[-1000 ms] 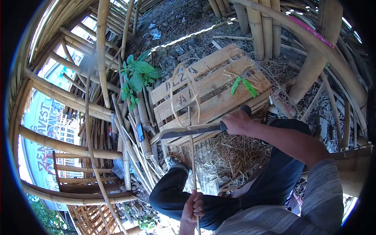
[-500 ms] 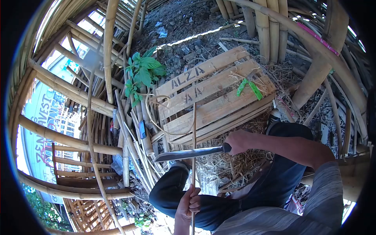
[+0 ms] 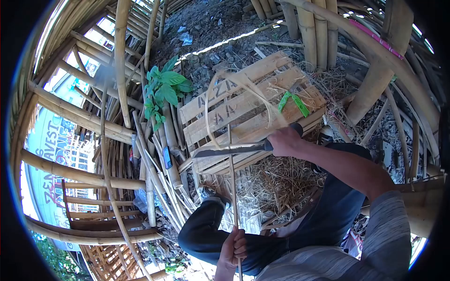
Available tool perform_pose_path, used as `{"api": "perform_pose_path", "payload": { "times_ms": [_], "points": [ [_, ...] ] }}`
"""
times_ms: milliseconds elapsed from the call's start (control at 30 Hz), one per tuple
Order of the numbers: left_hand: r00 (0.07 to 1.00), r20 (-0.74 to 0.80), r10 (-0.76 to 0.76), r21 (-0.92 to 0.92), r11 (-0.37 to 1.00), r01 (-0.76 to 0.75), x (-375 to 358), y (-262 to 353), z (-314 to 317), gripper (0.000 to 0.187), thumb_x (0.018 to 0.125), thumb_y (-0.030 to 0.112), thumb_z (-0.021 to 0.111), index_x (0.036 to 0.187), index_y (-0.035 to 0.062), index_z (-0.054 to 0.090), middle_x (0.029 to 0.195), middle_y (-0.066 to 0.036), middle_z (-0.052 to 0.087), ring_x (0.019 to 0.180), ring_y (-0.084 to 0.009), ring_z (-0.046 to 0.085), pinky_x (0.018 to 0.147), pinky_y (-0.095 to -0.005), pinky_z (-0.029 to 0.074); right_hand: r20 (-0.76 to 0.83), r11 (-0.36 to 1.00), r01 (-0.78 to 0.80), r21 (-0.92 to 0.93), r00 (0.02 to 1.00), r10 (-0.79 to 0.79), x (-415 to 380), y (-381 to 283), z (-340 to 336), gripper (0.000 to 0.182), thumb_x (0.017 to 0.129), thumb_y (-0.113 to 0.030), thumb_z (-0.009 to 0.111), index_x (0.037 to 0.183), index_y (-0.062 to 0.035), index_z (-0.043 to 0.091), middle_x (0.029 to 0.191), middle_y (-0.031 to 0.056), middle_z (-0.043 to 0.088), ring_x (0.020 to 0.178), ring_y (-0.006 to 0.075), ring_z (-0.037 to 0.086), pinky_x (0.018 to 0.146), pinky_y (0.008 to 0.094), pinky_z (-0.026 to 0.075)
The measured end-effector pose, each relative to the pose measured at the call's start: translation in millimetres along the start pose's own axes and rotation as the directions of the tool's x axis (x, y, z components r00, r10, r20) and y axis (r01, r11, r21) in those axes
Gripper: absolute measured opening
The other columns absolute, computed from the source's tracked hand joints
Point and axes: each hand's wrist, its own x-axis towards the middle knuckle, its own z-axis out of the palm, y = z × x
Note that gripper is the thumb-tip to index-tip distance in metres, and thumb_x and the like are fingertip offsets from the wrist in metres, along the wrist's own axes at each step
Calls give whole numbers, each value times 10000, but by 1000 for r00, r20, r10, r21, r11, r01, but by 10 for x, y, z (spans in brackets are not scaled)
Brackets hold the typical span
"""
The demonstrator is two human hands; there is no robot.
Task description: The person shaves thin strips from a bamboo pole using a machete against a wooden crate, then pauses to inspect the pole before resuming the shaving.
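Note:
My left hand (image 3: 233,248) is closed around the lower part of a thin bamboo strip (image 3: 234,201), which stands nearly upright in view. My right hand (image 3: 285,141) grips the black handle of a machete (image 3: 227,151). Its long dark blade lies across the strip, pointing left, over the near edge of a slatted wooden crate (image 3: 243,110). A pale curled sliver (image 3: 208,110) loops above the crate, partly blurred. On the crate's right end rests a green-handled tool (image 3: 300,105), perhaps pliers or shears.
Straw-like shavings (image 3: 281,187) cover the ground by my legs. Split bamboo lengths (image 3: 159,164) lie to the left, with a small blue-and-black object (image 3: 167,157) on them. A leafy plant (image 3: 164,89) grows beside the crate. Thick bamboo posts (image 3: 321,37) stand behind.
My right hand and the machete have moved up and slightly right along the strip. The pale sliver now loops higher over the crate. My left hand has shifted slightly down and right, still holding the strip.

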Motion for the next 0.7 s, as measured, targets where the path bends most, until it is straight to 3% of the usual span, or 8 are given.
{"api": "perform_pose_path", "payload": {
  "times_ms": [67, 200, 267, 400, 467, 500, 567, 700],
  "points": [
    [993, 121, -14, -158, 987, 33, -9, -38, 67, 368, 991, 377, 294, 719, 130, 321, 514, 48, 206, 377, -43, 155, 329, -196, 160, -191, 999, 27, -39, 981, -34, 46, 21, 91, 242, 673, -188, 611, 859, -40, 655, 780, 153, 661, 750, 284, 660, 663, 398, 523],
    [989, 146, -21, -142, 989, 42, -23, 10, 125, 369, 991, 376, 292, 717, 131, 323, 514, 48, 207, 376, -42, 153, 329, -192, 154, -202, 995, 46, -84, 977, -62, -26, -61, -58, 222, 667, -185, 610, 814, -23, 646, 767, 166, 656, 730, 299, 658, 654, 402, 524],
    [994, 105, -40, -56, 997, 46, -72, 125, 103, 371, 991, 375, 294, 714, 131, 327, 515, 50, 209, 373, -43, 154, 327, -189, 151, 77, 995, -13, 103, 997, 5, -171, -208, -74, 222, 662, -189, 611, 780, -3, 637, 757, 178, 651, 720, 314, 654, 660, 409, 522],
    [999, 9, -33, 80, 996, 32, -166, 198, 38, 369, 991, 376, 294, 711, 139, 333, 514, 54, 218, 371, -40, 162, 326, -184, 149, 201, 957, 79, 278, 970, -139, -265, -295, 162, 260, 648, -213, 620, 792, 2, 646, 765, 184, 651, 739, 314, 653, 688, 412, 519],
    [983, -176, 55, 316, 949, 3, -174, 151, 42, 367, 985, 395, 305, 712, 152, 341, 512, 57, 227, 368, -41, 173, 328, -185, 152, 201, 957, 215, 195, 946, -254, -307, -346, 202, 270, 645, -277, 652, 765, -36, 653, 740, 174, 643, 716, 319, 644, 689, 431, 514],
    [982, -180, 55, 314, 949, 5, -176, 92, 45, 367, 985, 395, 305, 712, 152, 341, 512, 57, 227, 368, -41, 173, 328, -185, 152, 203, 956, 214, 198, 946, -254, -309, -355, 189, 270, 645, -277, 652, 765, -36, 653, 740, 174, 643, 716, 319, 644, 689, 431, 514],
    [920, -340, 196, 504, 864, 3, -189, -50, 22, 371, 978, 423, 309, 716, 162, 346, 509, 59, 231, 367, -45, 179, 330, -189, 156, 164, 972, 217, 87, 960, -229, -289, -357, 146, 279, 635, -242, 632, 809, -26, 668, 777, 176, 655, 766, 306, 652, 712, 410, 515],
    [939, -310, 150, 426, 905, -4, -265, -66, -201, 384, 980, 433, 278, 710, 166, 338, 500, 63, 215, 355, -45, 168, 327, -200, 140, 165, 963, 268, -27, 951, -260, -173, -269, 148, 276, 637, -242, 631, 815, -35, 673, 783, 170, 658, 768, 305, 652, 712, 407, 516]
  ]
}}
